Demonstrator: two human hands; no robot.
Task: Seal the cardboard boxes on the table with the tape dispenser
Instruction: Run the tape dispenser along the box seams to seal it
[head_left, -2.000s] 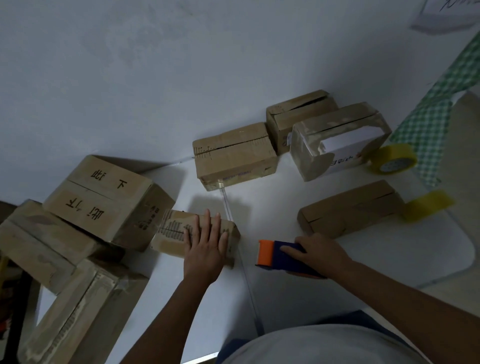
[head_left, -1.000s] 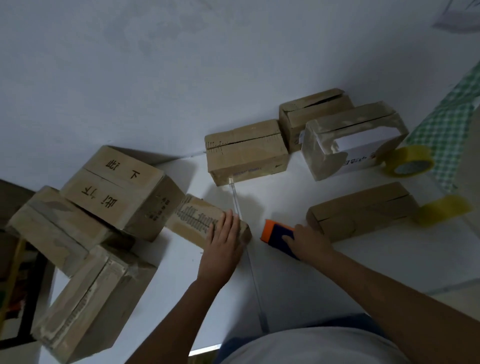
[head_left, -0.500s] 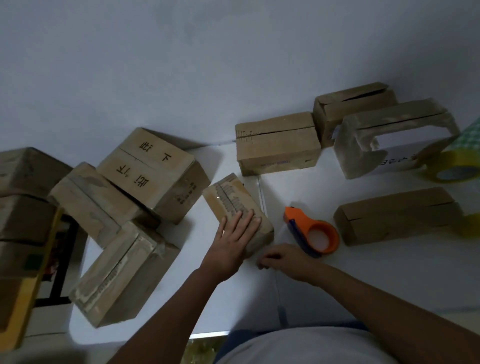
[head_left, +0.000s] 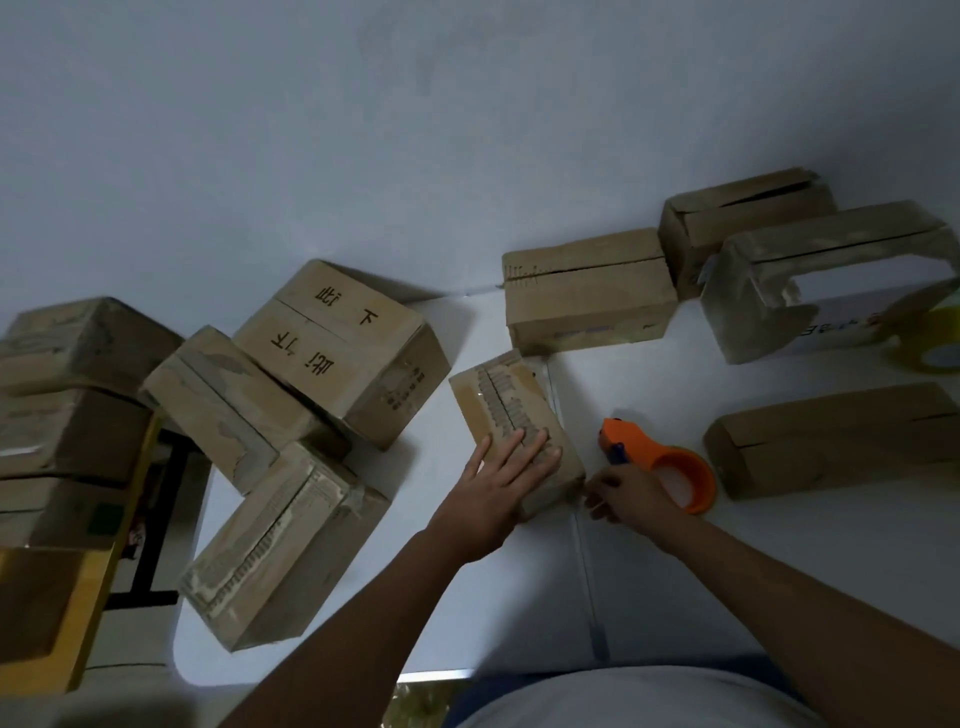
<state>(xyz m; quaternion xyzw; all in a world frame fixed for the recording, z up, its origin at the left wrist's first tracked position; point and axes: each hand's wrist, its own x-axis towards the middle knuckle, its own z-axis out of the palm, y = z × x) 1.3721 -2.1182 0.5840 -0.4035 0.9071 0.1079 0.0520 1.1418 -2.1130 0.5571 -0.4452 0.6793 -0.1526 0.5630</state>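
Observation:
A small cardboard box (head_left: 501, 405) with old tape marks along its seam lies on the white table (head_left: 675, 587). My left hand (head_left: 498, 488) presses flat on its near end with straight fingers. My right hand (head_left: 626, 496) is at the box's near right corner, fingers curled loosely against the edge; whether they pinch anything I cannot tell. The orange tape dispenser (head_left: 660, 465) lies on the table just right of that hand, not held.
Three more boxes (head_left: 587, 293) stand at the back, a long flat box (head_left: 836, 439) lies at the right. A yellow tape roll (head_left: 930, 345) sits at the far right. Several larger boxes (head_left: 332, 348) are piled at the left.
My right hand let go of the tape dispenser, which now lies on its side, and moved to the small box's corner. The small box has been turned. The view swung left.

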